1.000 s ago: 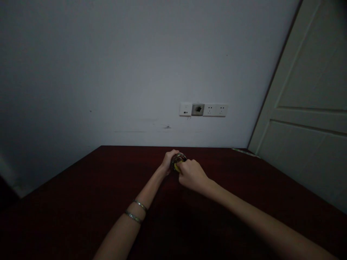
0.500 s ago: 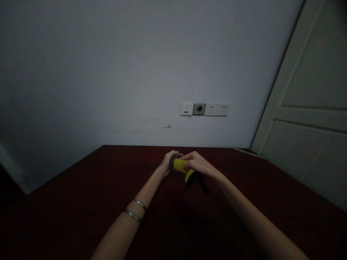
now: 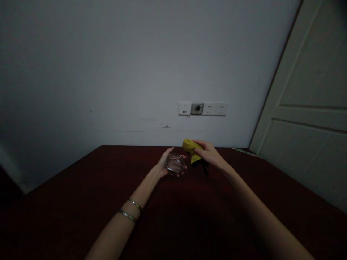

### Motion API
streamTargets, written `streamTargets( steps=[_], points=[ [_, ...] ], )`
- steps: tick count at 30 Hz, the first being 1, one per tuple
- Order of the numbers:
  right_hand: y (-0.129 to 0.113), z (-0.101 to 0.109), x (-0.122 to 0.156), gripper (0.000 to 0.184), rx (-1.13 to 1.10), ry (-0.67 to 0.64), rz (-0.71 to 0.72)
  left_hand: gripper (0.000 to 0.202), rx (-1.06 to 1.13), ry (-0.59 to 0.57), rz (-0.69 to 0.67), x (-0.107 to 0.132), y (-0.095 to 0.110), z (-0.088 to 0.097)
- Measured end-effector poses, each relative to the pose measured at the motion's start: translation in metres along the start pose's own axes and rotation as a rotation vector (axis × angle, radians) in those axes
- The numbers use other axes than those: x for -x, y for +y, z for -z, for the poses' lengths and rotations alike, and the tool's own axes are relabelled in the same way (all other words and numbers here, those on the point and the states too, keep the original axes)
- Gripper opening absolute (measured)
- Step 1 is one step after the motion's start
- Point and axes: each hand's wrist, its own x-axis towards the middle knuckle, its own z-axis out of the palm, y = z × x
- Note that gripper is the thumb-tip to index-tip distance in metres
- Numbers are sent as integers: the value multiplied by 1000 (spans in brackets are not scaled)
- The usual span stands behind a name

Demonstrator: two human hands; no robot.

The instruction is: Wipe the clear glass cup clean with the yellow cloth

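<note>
My left hand (image 3: 166, 163) is wrapped round a small clear glass (image 3: 175, 164), tipped so that its mouth faces me, held above the dark red table (image 3: 81, 195). Just to the right, my right hand (image 3: 209, 154) pinches a bunched yellow cloth (image 3: 191, 147) with a dark part hanging below it. The cloth is outside the glass, a little above and to the right of its rim. Two thin bangles (image 3: 131, 210) sit on my left forearm.
A white wall stands behind the table with a strip of sockets (image 3: 202, 108). A pale door (image 3: 311, 108) is at the right. A thin light object (image 3: 245, 152) lies at the table's far right edge.
The yellow cloth was inside the glass a second ago. My right hand has pulled it out and lifted it up to the right. The glass has turned so that its mouth shows.
</note>
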Motion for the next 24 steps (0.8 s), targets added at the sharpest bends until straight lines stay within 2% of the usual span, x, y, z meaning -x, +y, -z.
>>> streamTargets(
  steps=[5,8,12,19,24],
  points=[
    [7,-20,0,47,-66,-147,-5,81,-68,-78,62,-1,-5,1],
    [7,-20,4,43,-93,-234,-21,91,-127,-159,114,-1,-6,-2],
    [3,-18,11,51,-222,-352,-54,96,-162,-202,181,0,-3,-7],
    [6,-30,11,67,-313,-289,-148,91,-106,-139,246,-1,-2,-2],
    [12,-30,7,66,-308,-241,-194,85,-58,-49,218,-2,-2,-2]
  ],
)
